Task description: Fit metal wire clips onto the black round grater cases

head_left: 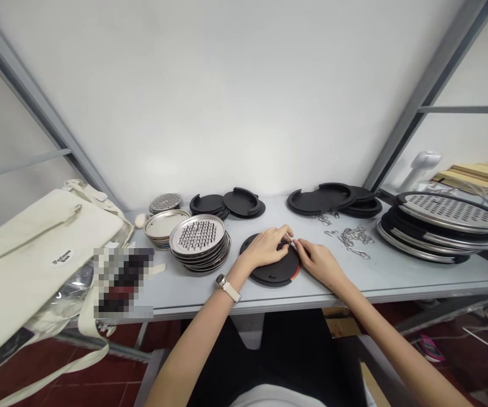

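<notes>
Starting at the left, a pale bag point(53, 243) slumps beside stacked graters point(199, 234), thin metal rounds that look rigid, with rough teeth better kept off the skin; their rims would be the place to hold. Behind them, near the wall, sit loose black discs point(242, 202).

Next comes the left hand point(265, 249), lying over the black disc point(284, 267), which is flat on the table point(193, 291) near its front edge. Its fingers are bent and partly spread, thumb and forefinger close together at the far right of the rim; whether they grip anything is too small to tell. The disc looks like light, stiff plastic, perhaps a little slippery, hardly fragile, and best steadied by its raised rim, away from the orange strip point(296, 273).

The right hand point(322, 264) meets it from the other side, thumb and forefinger nearly closed at the rim by a small shiny bit; I cannot tell if it is pinched. Further right lie metal clips point(356, 236), small and easily tangled, then a bigger, heavier-looking pile of graters with black parts point(439, 229).
</notes>
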`<control>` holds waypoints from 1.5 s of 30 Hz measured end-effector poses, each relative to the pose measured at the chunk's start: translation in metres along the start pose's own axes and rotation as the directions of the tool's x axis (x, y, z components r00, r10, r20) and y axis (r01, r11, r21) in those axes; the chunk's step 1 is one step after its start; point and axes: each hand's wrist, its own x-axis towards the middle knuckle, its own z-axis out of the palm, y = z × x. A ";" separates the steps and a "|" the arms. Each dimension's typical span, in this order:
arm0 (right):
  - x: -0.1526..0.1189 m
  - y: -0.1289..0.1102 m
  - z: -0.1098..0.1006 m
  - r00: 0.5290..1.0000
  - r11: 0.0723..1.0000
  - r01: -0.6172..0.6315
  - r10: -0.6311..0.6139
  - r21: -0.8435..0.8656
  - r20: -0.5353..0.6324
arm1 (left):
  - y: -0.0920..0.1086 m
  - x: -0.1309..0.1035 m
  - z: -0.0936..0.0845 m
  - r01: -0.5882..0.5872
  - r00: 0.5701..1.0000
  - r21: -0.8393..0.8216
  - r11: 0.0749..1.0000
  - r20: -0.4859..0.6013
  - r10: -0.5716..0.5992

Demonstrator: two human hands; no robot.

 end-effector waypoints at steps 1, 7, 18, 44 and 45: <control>0.000 0.000 0.000 1.000 1.000 -0.002 0.002 -0.001 -0.002 | 0.000 0.000 0.000 -0.002 1.000 -0.001 1.000 -0.004 0.002; 0.001 0.000 0.001 1.000 1.000 -0.008 0.008 -0.028 -0.003 | 0.003 -0.001 -0.002 -0.011 1.000 0.017 1.000 -0.016 0.011; 0.001 -0.001 -0.001 1.000 1.000 -0.014 0.014 -0.027 0.003 | 0.006 -0.001 -0.004 0.005 1.000 0.018 1.000 -0.004 -0.005; 0.001 0.000 -0.001 1.000 1.000 -0.001 0.001 0.000 0.021 | 0.007 -0.001 -0.006 -0.028 0.999 0.048 0.998 -0.017 0.029; 0.001 0.000 -0.002 1.000 1.000 -0.002 0.002 -0.002 0.022 | 0.007 -0.001 -0.005 -0.030 0.999 0.048 0.998 -0.018 0.031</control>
